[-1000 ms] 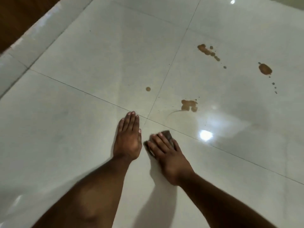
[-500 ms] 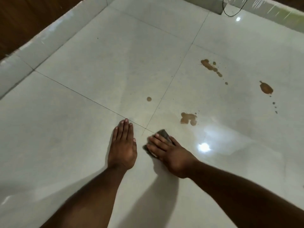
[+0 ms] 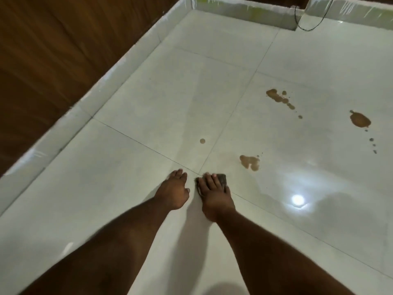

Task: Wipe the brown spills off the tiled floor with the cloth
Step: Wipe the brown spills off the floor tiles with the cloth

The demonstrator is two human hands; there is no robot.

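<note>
My right hand [image 3: 213, 193] presses flat on a small dark cloth [image 3: 221, 179] on the white tiled floor [image 3: 138, 103], fingers straight over it, so most of the cloth is hidden. My left hand [image 3: 174, 190] rests flat on the floor just left of it. Brown spills lie ahead and to the right: the nearest blotch [image 3: 250, 162], a small round drop [image 3: 202, 141], a streak of blotches [image 3: 279, 99] farther off, and a large blotch [image 3: 360, 119] with a trail of droplets at far right.
A white tiled skirting [image 3: 119, 67] runs along the left below a brown wood-panelled wall [image 3: 53, 50]. A black cable [image 3: 306, 28] hangs at the far wall. A wet sheen and a lamp's reflection [image 3: 298, 200] show right of my hands.
The view has tilted up, showing more wall and far floor. My right hand with the cloth has turned from pointing left to pointing forward. My left hand stays flat beside it.
</note>
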